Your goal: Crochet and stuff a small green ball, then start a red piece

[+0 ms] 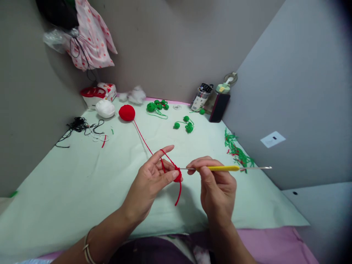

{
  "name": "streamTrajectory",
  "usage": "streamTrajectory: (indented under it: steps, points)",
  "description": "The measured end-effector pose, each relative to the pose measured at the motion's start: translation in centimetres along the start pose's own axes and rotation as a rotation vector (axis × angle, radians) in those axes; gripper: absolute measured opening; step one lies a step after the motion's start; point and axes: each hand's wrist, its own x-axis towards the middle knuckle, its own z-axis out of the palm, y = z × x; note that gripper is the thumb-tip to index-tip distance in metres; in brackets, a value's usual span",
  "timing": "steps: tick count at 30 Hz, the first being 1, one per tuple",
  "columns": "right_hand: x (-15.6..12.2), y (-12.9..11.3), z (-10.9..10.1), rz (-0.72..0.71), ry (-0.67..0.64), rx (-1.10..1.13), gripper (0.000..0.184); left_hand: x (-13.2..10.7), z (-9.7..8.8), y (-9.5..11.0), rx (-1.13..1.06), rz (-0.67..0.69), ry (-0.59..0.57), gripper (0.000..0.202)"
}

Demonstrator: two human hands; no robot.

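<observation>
My left hand (154, 174) pinches a small red crochet piece (178, 176) between thumb and fingers. Its short yarn tail hangs below. Red yarn (143, 138) loops over my raised left index finger and runs back to a red yarn ball (127, 113) at the far left of the table. My right hand (216, 183) grips a crochet hook (224, 168) by its yellow handle. One metal end reaches the top edge of the red piece; the other hooked end points right. Whether a loop sits on the working tip is too small to tell.
Green crocheted balls (189, 127) lie beyond my hands, with white yarn (105, 109) and black yarn (79, 124) at left. Green and red scraps (238, 152) line the right edge. A phone (219, 107), a bottle (223, 88) and a pen holder (200, 98) stand at the back right.
</observation>
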Motion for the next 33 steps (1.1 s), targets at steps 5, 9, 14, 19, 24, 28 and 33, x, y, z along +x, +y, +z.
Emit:
streamTrajectory:
  steps: [5, 9, 14, 19, 24, 28, 33]
  points:
    - [-0.1, 0.2, -0.1, 0.015, 0.002, 0.004, 0.015, -0.1, 0.0, 0.1, 0.032, 0.001, -0.004, 0.067]
    - [0.0, 0.4, 0.0, 0.043, -0.019, 0.027, 0.015, -0.1, 0.3, 0.2, 0.014, -0.019, -0.006, 0.074]
    - [-0.5, 0.6, 0.3, -0.075, -0.07, -0.123, 0.018, 0.1, 0.3, 0.1, -0.017, -0.052, -0.03, 0.094]
    - [-2.1, 1.1, 0.7, -0.441, -0.045, -0.61, 0.047, 0.0, 0.5, -0.1, -0.09, -0.031, -0.026, 0.096]
    - [-1.4, 0.7, 1.1, -0.243, 0.033, -0.313, 0.031, -0.2, 0.5, 0.7, -0.207, -0.199, -0.038, 0.09]
    - [-0.1, 0.2, 0.5, -0.126, 0.073, -0.107, 0.018, 0.0, -0.3, 1.3, -0.197, -0.217, -0.019, 0.079]
    - [0.8, -0.1, 0.0, 0.103, 0.061, 0.163, 0.013, 0.2, -0.5, 1.5, -0.138, -0.177, -0.035, 0.07]
